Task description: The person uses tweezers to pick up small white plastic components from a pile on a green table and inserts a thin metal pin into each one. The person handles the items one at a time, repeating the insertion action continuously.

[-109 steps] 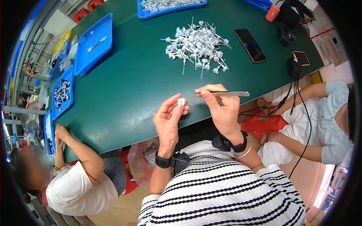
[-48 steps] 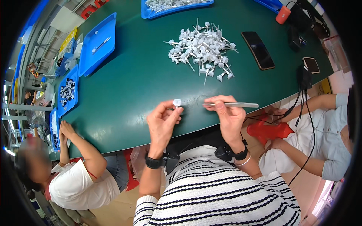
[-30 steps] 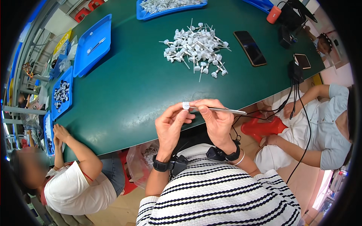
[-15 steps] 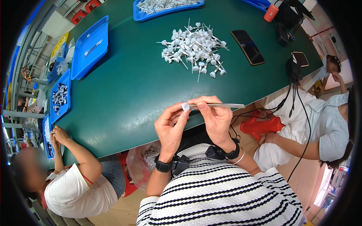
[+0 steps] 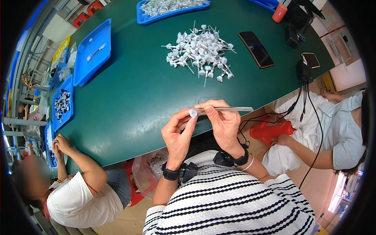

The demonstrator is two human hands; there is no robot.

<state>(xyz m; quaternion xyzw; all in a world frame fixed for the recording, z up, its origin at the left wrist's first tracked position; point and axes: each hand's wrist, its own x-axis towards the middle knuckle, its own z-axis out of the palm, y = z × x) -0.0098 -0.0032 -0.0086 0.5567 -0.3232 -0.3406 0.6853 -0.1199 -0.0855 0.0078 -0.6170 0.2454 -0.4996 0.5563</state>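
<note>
Pinched between the thumb and fingers of my left hand [image 5: 178, 131] is a small round white plastic part [image 5: 192, 113], its flat face turned up. My right hand [image 5: 223, 125] is closed on metal tweezers [image 5: 235, 109], held level with their back end sticking out to the right. The tweezers' tips reach the white part, but whether they grip it is too small to tell. Both hands are held at the table's front edge. Beyond them a pile of white parts with thin stems [image 5: 201, 53] lies on the green table [image 5: 129, 105].
Blue trays stand at the left: one with tweezers [image 5: 103, 37], one with black and white parts [image 5: 70, 84]. A white-filled tray [image 5: 172, 15] is at the back. A phone [image 5: 255, 49] and cables [image 5: 303, 84] lie right. A co-worker [image 5: 84, 196] sits left, another person [image 5: 329, 133] right.
The white part has turned slightly in my fingers. My hands otherwise stay in place. At the right edge, a person in the background has gone out of sight.
</note>
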